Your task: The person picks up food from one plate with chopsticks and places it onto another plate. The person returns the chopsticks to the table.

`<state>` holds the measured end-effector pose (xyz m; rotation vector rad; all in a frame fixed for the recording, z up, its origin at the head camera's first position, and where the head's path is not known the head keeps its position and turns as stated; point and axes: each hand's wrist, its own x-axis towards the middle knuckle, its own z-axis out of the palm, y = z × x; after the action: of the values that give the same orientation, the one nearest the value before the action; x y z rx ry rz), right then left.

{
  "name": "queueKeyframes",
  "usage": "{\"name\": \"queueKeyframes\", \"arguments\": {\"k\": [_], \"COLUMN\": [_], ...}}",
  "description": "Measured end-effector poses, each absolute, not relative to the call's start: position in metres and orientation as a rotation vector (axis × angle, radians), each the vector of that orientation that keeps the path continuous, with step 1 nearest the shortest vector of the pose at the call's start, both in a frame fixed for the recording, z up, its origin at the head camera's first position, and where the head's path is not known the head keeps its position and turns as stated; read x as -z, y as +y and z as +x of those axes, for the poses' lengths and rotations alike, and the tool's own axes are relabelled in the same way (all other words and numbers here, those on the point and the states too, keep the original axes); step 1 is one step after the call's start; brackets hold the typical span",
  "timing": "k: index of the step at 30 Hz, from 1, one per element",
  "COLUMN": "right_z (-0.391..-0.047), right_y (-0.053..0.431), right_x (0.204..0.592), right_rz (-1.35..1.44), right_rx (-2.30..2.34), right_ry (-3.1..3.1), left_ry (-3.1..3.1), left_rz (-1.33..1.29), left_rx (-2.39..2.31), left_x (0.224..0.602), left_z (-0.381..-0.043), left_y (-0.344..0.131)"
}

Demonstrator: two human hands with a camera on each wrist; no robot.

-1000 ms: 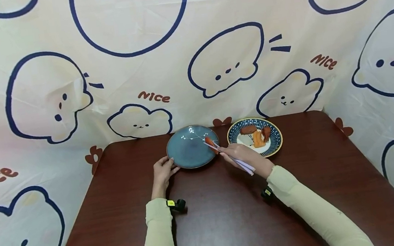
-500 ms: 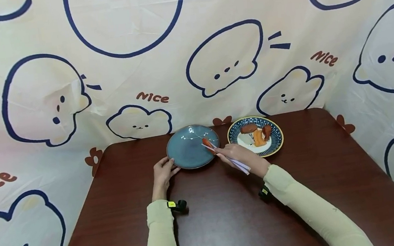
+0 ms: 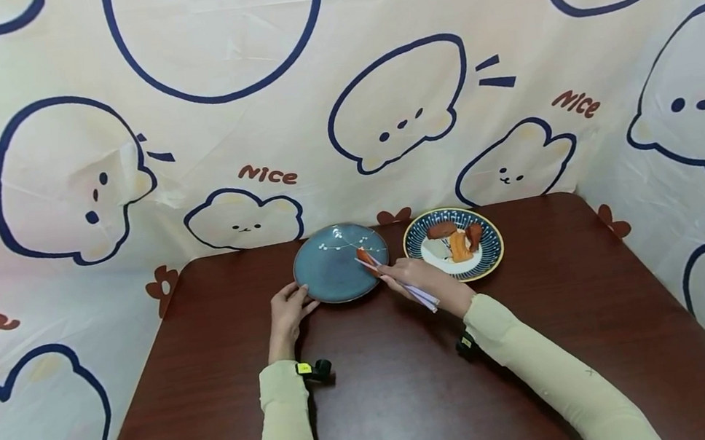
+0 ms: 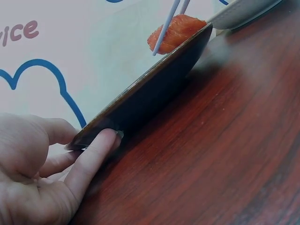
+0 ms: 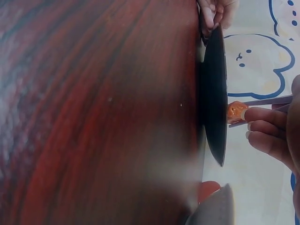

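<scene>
Two chopsticks [image 3: 419, 293] diagonal, tips forward-left; right grip [image 3: 415, 275] grasping them; left grip [image 3: 288, 313] pinching blue plate [image 3: 335, 272]

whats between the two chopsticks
The left wrist view shows an orange-red piece of food between the chopsticks, over the blue plate.

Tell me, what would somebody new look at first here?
Probably the big blue-outlined cartoon animals on the pale cloth behind the table. Next, the bright orange-red piece of food that the right hand holds with pale purple chopsticks at the right side of the blue plate, whose near-left edge the left hand grips. To the right sits the patterned plate with more food.
</scene>
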<state>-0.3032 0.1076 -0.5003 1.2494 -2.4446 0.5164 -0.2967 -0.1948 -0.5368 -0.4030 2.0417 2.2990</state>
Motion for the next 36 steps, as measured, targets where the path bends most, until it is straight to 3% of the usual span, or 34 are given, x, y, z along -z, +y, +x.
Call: {"name": "queueKeyframes", "arguments": {"k": [36], "right_z": [-0.296], "right_y": [0.119], "right_x": [0.489], "right_rz": [1.23], "right_rx": [-0.857], "right_ry": [-2.536], "left_ry": [2.053], "left_rz": [-0.386], "left_rx": [-2.301], "left_x": [0.539], "left_z": [-0.295], "left_y": [-0.195]}}
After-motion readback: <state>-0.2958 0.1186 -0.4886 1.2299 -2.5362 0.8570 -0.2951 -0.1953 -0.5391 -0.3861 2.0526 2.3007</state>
